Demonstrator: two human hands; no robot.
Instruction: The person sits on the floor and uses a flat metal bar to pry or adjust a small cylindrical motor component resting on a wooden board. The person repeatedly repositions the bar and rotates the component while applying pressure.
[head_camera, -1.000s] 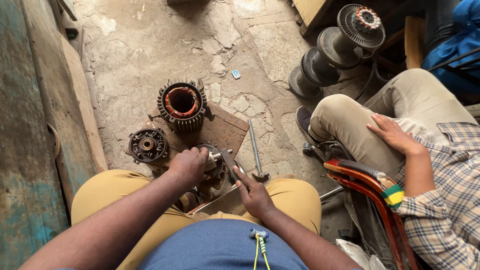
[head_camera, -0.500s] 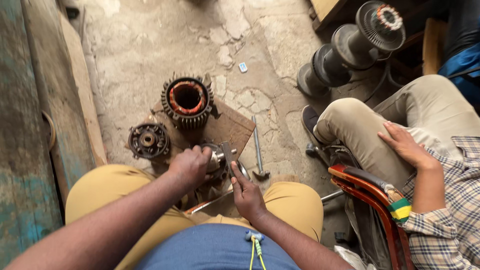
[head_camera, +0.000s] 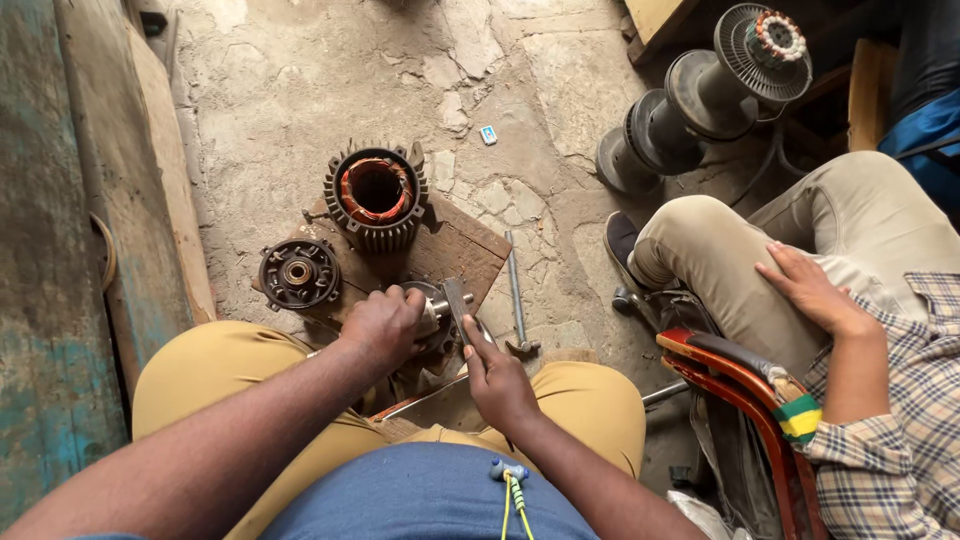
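My left hand (head_camera: 385, 325) grips a dark round motor part with a short metal shaft (head_camera: 440, 312) that rests between my knees. My right hand (head_camera: 497, 380) holds a flat metal tool (head_camera: 458, 303) whose upper end lies against that shaft. Just beyond, a finned motor housing with copper windings (head_camera: 376, 196) stands on a wooden board (head_camera: 455, 252). A round end cover with a bearing (head_camera: 298, 273) lies to the left of the board. A hammer (head_camera: 517, 297) lies on the floor at the board's right edge.
Another person sits at the right in beige trousers and a checked shirt, a hand (head_camera: 812, 290) on the thigh, beside a red chair frame (head_camera: 740, 385). A rotor with a fan (head_camera: 715, 90) lies at the upper right. A blue-green wooden wall (head_camera: 50, 250) runs along the left. The floor is cracked concrete.
My right hand has shifted on the flat tool and set it more upright against the shaft. My left hand has kept its grip on the motor part.
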